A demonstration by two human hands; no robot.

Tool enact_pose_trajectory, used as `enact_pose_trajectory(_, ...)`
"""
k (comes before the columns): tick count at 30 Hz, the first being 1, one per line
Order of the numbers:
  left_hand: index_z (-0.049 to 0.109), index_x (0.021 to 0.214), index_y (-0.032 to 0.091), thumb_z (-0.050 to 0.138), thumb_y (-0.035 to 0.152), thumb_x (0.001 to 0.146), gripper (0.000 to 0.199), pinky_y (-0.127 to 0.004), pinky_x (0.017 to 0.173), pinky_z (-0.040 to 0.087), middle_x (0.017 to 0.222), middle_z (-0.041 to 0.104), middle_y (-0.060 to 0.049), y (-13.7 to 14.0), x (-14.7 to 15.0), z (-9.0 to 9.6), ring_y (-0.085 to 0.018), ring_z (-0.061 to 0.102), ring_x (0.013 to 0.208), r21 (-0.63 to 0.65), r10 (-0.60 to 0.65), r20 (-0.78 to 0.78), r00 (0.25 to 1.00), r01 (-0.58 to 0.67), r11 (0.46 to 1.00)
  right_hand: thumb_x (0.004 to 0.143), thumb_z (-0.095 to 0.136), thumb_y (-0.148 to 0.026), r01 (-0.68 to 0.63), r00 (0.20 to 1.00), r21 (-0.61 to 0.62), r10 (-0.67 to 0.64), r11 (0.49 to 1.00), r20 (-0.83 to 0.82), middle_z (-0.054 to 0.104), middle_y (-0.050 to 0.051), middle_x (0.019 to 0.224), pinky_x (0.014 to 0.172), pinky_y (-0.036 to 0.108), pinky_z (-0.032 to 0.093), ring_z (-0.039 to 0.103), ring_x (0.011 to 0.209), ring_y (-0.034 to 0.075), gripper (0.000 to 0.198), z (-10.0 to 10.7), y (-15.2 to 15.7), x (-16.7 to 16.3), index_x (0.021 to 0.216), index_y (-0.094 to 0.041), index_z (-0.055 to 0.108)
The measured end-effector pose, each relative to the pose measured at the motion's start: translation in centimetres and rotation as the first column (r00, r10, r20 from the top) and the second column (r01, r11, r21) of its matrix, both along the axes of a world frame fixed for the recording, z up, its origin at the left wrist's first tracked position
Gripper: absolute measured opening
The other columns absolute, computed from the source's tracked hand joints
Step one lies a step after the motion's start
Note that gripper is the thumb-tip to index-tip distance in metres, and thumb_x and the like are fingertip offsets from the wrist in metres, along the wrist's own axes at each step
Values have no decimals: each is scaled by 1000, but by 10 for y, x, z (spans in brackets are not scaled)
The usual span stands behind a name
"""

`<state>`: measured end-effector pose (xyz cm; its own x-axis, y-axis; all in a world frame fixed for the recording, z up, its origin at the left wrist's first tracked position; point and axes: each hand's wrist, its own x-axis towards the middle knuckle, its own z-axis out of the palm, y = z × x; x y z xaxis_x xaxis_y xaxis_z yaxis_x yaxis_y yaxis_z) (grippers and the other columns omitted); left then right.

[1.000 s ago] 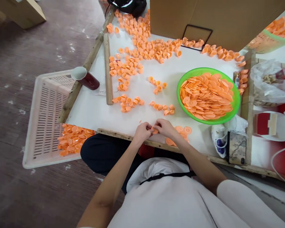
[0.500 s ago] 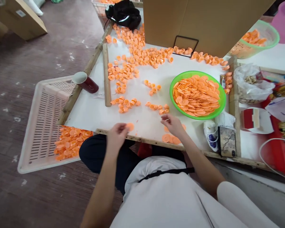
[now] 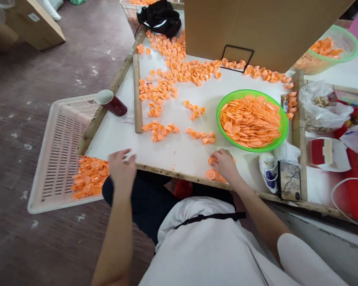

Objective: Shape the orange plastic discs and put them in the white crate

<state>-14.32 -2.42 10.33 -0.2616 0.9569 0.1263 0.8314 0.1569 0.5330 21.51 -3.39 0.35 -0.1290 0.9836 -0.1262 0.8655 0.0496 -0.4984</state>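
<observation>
My left hand (image 3: pixel 122 171) is over the table's front left edge, beside the pink basket. Its thumb and fingers are apart, and no disc shows between them. At the front of the table, the fingertips of my right hand (image 3: pixel 225 163) close on a flat orange disc (image 3: pixel 211 160). A few more orange discs (image 3: pixel 211 174) lie just below that hand. Small orange cups (image 3: pixel 198 134) lie in loose groups farther up the white tabletop. To the right, a green bowl (image 3: pixel 218 115) holds a heap of orange discs (image 3: pixel 252 121).
A pink basket (image 3: pixel 52 159) with orange pieces stands at the left below the table. A dark red cup (image 3: pixel 116 106) lies tilted by the wooden strip (image 3: pixel 137 95). A phone (image 3: pixel 289 180) rests at the right front. The cardboard box (image 3: pixel 256 31) stands at the back.
My left hand has moved left toward the basket, and the orange disc it held is gone from its fingers. My right hand has come down onto the discs.
</observation>
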Motion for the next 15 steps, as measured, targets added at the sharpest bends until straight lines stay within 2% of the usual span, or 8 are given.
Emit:
enact_pose_trajectory(4, 64, 96, 22, 58, 18, 81, 17, -35, 81, 51, 99, 55, -8, 39, 99, -22, -23, 58, 93, -11, -241, 146, 960, 245, 969, 78, 63, -17, 59, 988, -21, -61, 998, -140, 62, 5, 82, 73, 32, 42, 54, 83, 22, 7, 8, 5, 1, 75, -22, 58)
enact_pose_trajectory(7, 64, 101, 21, 55, 11, 83, 23, -34, 84, 49, 102, 55, -9, 64, 144, -47, -23, 57, 98, -33, -383, 147, 912, 392, 920, 81, 62, -25, 107, 948, -39, -114, 994, -296, 62, 1, 77, 65, 30, 41, 53, 67, 17, 12, 8, 5, 4, 73, -22, 55)
enact_pose_trajectory(9, 64, 101, 20, 54, 10, 83, 23, -35, 83, 48, 104, 56, -10, 79, 159, -67, -24, 57, 99, -73, -424, 106, 900, 432, 899, 82, 62, -30, 140, 909, -76, -158, 987, -385, 62, 0, 75, 61, 29, 41, 52, 59, 14, 13, 6, 4, 3, 74, -22, 55)
enact_pose_trajectory(12, 65, 87, 18, 55, 13, 83, 12, -34, 81, 47, 102, 57, -10, 93, 163, -91, -24, 58, 95, -121, -428, 84, 900, 436, 892, 80, 64, -36, 163, 828, -173, -230, 971, -511, 63, 0, 72, 59, 28, 44, 56, 60, 15, 16, 4, 3, 1, 77, -22, 57)
enact_pose_trajectory(15, 62, 79, 18, 58, 17, 82, 6, -31, 78, 48, 97, 59, -8, 86, 154, -99, -19, 60, 84, -137, -364, 217, 906, 398, 907, 76, 68, -40, 132, 715, -279, -286, 951, -638, 65, 1, 75, 63, 29, 49, 61, 67, 16, 22, 2, 5, -3, 78, -21, 57)
